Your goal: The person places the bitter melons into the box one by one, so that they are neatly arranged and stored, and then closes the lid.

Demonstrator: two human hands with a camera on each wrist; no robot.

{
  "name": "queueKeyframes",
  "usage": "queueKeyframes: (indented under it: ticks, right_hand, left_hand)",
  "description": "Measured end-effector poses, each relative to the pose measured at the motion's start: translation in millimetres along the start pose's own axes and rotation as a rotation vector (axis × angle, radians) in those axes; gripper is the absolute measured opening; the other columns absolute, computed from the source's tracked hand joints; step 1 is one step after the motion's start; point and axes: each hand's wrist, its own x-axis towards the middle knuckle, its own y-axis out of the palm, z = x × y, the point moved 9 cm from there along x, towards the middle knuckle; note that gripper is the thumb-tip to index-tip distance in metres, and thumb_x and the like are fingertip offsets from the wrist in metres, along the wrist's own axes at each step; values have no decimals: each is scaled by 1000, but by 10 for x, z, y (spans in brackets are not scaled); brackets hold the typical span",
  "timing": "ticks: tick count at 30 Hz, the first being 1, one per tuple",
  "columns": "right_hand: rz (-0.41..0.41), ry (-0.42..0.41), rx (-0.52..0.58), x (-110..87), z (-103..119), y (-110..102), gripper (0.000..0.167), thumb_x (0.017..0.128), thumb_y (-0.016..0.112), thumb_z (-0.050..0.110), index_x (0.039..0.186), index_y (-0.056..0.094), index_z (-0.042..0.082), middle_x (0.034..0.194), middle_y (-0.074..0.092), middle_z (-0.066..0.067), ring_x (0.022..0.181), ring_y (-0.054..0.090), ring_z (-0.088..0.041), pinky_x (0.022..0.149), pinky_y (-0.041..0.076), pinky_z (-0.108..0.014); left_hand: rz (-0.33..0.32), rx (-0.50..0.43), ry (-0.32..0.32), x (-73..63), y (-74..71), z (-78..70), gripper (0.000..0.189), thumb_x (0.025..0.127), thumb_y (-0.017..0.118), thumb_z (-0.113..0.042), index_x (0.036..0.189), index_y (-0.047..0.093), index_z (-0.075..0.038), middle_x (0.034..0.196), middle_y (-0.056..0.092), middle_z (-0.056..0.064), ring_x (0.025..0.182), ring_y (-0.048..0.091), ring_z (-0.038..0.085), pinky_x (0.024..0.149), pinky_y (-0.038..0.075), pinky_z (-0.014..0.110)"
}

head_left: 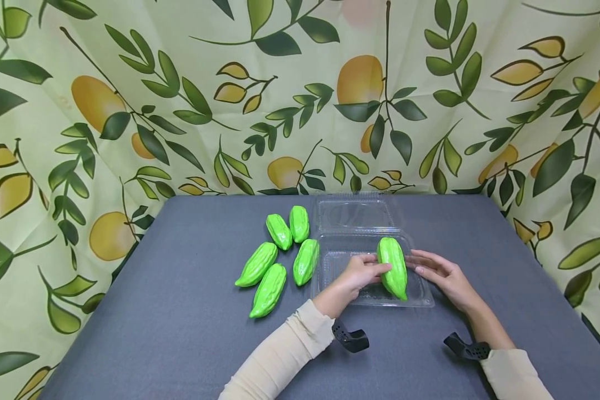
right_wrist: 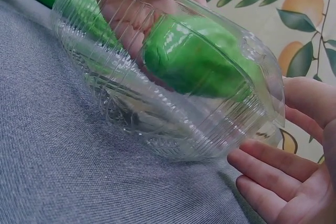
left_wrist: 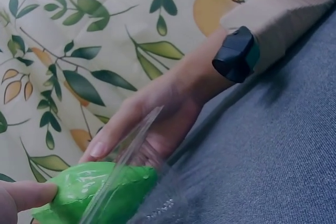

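Currently, the left hand (head_left: 362, 274) is holding one green fruit (head_left: 394, 269), with the thumb on the near face and the other fingers at its far side. This fruit is at the right part of a clear plastic box (head_left: 331, 265), and its narrow tip points toward the person. In both wrist views it is partly seen through the clear wall of the box. Whether it touches the bottom of the box, I cannot tell.

The right hand (head_left: 441, 276) is at the right side of the same box; its fingers are loosely extended and they touch the outside of the wall. The lid (head_left: 357, 215) of the box is open and lies at the back side, toward the curtain (head_left: 305, 83), which is printed with leaves and orange fruits.

To the left of the box, five loose fruits (head_left: 268, 290) of the same green colour are lying on the dark table (head_left: 180, 333). One of them is just beside the left wall of the box. The person wears light sleeves (head_left: 280, 355), and a dark strap (head_left: 351, 338) is seen near each wrist.
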Motion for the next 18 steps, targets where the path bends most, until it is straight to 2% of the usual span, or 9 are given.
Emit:
queueKeyframes:
  ticks: [11,18]
  right_hand:
    - [-27,23,-45,-9,-6,14,40,97,51,1,136,44,-9,118,65,25,107,63,9,88,48,-4]
    - [-22,6,-39,-5,35,19,40,97,50,0,136,44,-10,119,65,23,108,63,8,89,47,-4]
  left_hand:
    - [-58,53,-43,31,27,70,39,87,69,-10,118,60,12,110,70,24,97,72,32,82,61,30]
    - [-82,71,-46,37,36,80,35,87,69,-8,114,61,13,108,70,23,96,72,30,82,62,30]
